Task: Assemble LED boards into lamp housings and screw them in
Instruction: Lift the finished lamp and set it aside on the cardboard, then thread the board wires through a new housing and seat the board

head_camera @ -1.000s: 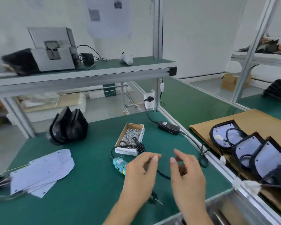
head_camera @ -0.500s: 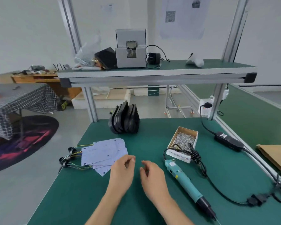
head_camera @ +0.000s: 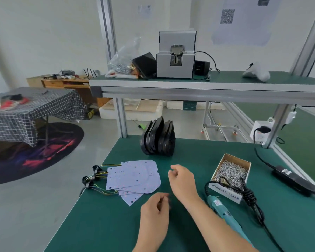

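Head view: the LED boards are pale, flat, rounded-end plates fanned in a loose stack on the green bench, left of centre, with yellow, green and black wires trailing off their left edge to black connectors. The lamp housings are black shells standing on edge in a tight row at the far side of the bench. A cardboard box of screws sits to the right, and the teal electric screwdriver lies just near of it. The left hand hovers near the boards, its grip loosely curled and seemingly empty, though blurred. The right hand reaches further, fingers relaxed, holding nothing.
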